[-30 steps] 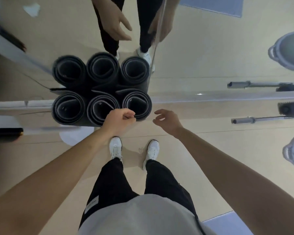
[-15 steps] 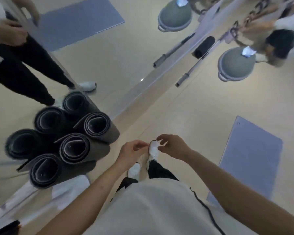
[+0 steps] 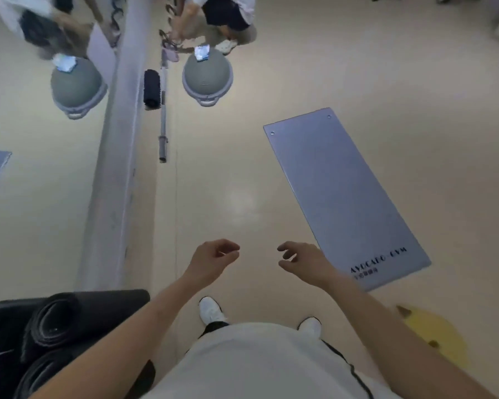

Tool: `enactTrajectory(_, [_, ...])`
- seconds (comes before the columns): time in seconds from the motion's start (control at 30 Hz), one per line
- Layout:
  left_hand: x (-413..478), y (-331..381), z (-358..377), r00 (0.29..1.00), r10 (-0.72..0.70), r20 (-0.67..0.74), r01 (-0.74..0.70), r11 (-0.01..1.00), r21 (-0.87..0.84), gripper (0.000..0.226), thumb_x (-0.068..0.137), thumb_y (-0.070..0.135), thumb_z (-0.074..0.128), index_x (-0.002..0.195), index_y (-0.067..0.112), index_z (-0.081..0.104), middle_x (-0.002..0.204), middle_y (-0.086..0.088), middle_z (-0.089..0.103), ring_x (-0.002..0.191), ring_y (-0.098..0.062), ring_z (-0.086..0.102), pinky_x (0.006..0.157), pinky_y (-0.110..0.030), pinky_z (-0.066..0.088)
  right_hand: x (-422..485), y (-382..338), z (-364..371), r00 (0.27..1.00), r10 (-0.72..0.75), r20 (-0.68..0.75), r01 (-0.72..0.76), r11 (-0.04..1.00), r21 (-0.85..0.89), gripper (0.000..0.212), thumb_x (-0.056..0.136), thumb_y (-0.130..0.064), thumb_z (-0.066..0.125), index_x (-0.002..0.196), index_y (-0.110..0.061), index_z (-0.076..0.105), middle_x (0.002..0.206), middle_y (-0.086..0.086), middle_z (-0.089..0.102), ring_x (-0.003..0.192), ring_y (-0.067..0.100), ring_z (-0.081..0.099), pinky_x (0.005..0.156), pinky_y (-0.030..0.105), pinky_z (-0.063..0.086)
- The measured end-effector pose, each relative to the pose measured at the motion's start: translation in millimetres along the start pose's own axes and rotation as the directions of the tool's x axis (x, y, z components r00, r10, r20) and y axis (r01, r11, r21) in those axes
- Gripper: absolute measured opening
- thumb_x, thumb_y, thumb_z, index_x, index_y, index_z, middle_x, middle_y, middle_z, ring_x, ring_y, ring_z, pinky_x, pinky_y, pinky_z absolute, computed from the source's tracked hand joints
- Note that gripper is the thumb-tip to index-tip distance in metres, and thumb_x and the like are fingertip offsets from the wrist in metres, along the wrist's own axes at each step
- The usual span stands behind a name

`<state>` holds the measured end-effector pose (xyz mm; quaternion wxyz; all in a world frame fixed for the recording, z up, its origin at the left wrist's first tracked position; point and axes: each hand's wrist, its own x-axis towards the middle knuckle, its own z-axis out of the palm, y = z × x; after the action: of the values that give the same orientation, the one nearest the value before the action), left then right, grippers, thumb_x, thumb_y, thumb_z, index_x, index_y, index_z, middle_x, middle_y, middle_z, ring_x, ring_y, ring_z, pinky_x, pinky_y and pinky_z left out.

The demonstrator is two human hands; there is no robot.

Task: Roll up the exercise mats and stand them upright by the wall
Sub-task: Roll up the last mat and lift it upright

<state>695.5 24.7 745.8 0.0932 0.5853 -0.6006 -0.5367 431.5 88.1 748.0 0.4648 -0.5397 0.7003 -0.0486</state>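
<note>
Now hands (image 3: 251, 259) empty, flat mat (image 3: 343, 194) ahead

The person wears a pale, off-white shirt (image 3: 268, 367) that fills the bottom of the view, with a thin dark line, perhaps a cord or seam, running down its right side. Just beyond the shirt's hem show dark trousers (image 3: 213, 326) and a pair of white shoes (image 3: 211, 309) with dark edging. Both forearms are bare to the left hand (image 3: 211, 259) and right hand (image 3: 306, 262), no sleeves reaching them.
</note>
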Motion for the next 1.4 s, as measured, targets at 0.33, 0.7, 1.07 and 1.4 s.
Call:
enactTrajectory(0.33, [25,139,273,0.92,0.092,0.381,-0.176,0.965,0.192,0.011,0.094,0.028,0.073,0.103,0.03,0.078,0.088,0.014,0.075,0.081,-0.002,0.069,0.077,-0.02,0.049,-140,245,-55,0.944,0.309,-0.112,-0.265,0.918,0.296,0.039,0.096,-0.034,0.068,0.133,-0.024,0.064,0.116,-0.003,0.069,0.096,0.012,0.062,0.085,0.027,0.048])
enactTrajectory(0.7, [98,228,434,0.755,0.038,0.655,-0.353,0.865,0.357,0.011,0.092,0.022,0.073,0.101,0.024,0.079,0.098,0.009,0.076,0.088,-0.005,0.068,0.088,-0.025,0.052,-178,379,-108,0.755,0.629,-0.185,-0.37,0.642,0.671,0.033,0.095,-0.026,0.07,0.127,-0.017,0.068,0.096,-0.014,0.064,0.09,0.013,0.063,0.078,0.026,0.048])
enactTrajectory(1.07, [245,337,544,0.706,0.081,0.704,-0.39,0.873,0.291,0.009,0.094,0.025,0.072,0.101,0.03,0.076,0.094,0.011,0.076,0.086,-0.006,0.071,0.088,-0.029,0.055,-124,449,-252,0.654,0.715,-0.246,-0.452,0.631,0.631,0.032,0.095,-0.029,0.068,0.126,-0.022,0.067,0.111,-0.004,0.073,0.096,0.016,0.068,0.093,0.037,0.054])
enactTrajectory(1.4, [342,328,665,0.893,-0.003,0.45,-0.148,0.942,0.3,0.017,0.095,0.037,0.068,0.111,0.033,0.073,0.098,0.014,0.074,0.09,-0.005,0.069,0.083,-0.029,0.053,5,617,-340,0.893,0.449,-0.011,-0.425,0.853,0.302,0.037,0.097,-0.029,0.063,0.133,-0.02,0.065,0.119,0.0,0.069,0.106,0.018,0.066,0.095,0.036,0.053])
